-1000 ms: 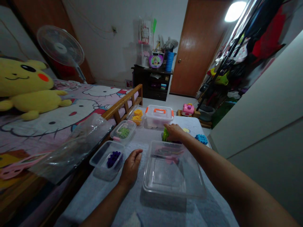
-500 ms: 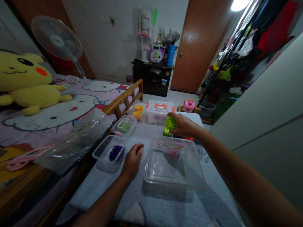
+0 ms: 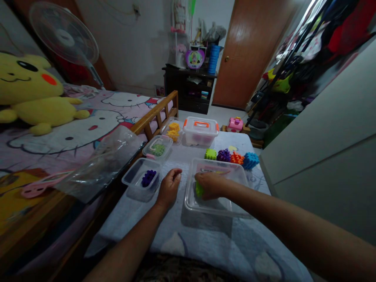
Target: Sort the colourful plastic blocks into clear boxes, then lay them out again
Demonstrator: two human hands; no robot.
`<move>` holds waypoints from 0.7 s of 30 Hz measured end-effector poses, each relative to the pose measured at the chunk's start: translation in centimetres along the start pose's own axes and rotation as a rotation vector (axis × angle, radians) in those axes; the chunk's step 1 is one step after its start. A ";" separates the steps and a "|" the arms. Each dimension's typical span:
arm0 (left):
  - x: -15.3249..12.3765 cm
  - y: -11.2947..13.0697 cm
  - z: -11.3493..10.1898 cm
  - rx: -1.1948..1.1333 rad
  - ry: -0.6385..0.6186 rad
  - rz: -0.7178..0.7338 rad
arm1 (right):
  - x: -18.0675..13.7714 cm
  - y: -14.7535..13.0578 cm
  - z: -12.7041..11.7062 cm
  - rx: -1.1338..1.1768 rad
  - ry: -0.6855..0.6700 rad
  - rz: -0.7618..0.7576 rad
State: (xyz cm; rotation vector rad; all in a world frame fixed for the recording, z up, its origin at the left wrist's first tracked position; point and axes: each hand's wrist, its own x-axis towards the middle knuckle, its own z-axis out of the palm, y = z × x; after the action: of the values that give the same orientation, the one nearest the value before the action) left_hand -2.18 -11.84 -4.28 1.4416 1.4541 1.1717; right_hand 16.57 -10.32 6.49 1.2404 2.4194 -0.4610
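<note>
My right hand (image 3: pixel 213 186) is inside the large clear plastic container (image 3: pixel 232 209), closed around a lime-green toy piece (image 3: pixel 199 190), partly hidden by the fingers. Beside the container my left hand (image 3: pixel 169 188) rests loosely on the cloth, its fingers slightly bent and nothing visible in them. Left of that hand, a small clear tub (image 3: pixel 131 181) contains a dark purple notched piece (image 3: pixel 149 178). Behind the large container stand knobbly toy pieces in a row: lime green (image 3: pixel 210 154), purple (image 3: pixel 224 155), orange (image 3: pixel 237 158) and blue (image 3: pixel 251 160).
A lidded tub (image 3: pixel 167 145) shows green pieces, and another tub holds yellow pieces (image 3: pixel 173 132). A clear box with orange clips (image 3: pixel 201 135) stands at the back. The wooden bed rail (image 3: pixel 155 113) borders the table on the left; a plastic bag (image 3: pixel 102 166) lies by it.
My right hand has moved from the row of toy pieces down and toward me into the large container, carrying a lime-green piece. My left hand stays beside the container. The view has tilted downward.
</note>
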 end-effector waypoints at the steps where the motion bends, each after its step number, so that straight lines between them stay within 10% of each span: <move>1: 0.0 0.0 0.0 0.002 -0.005 -0.002 | 0.4 -0.1 0.3 -0.001 0.001 -0.006; 21: -0.2 -0.3 0.0 -0.023 -0.048 0.012 | 0.9 -1.2 2.6 0.027 0.118 0.083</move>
State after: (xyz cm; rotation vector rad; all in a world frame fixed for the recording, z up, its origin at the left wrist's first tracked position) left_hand -2.31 -12.02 -4.61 1.4553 1.3970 1.1496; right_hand 15.57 -11.55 3.95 1.4109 2.4535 -0.4085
